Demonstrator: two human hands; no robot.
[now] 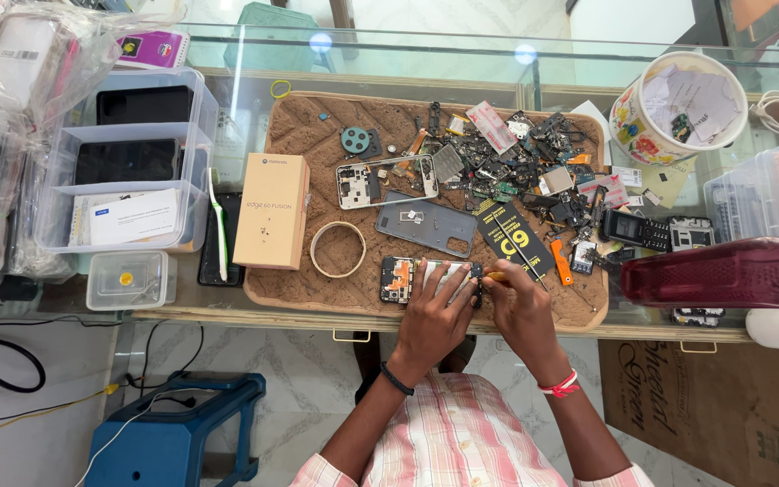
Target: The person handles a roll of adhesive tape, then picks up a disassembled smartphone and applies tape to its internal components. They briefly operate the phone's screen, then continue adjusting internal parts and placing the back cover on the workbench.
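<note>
Bright, even daylight fills the scene. Two round lamp reflections glare on the glass surface (516, 68) near the top edge. Shadows are soft and short. Focus is sharp throughout, with wide-angle bending toward the edges.

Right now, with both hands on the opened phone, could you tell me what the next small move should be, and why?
Probably keep the left hand pressing the opened phone flat on the brown mat while the right hand works the orange-handled screwdriver at its right end. The tip seems to sit there already, and loose parts lie close behind.
</note>
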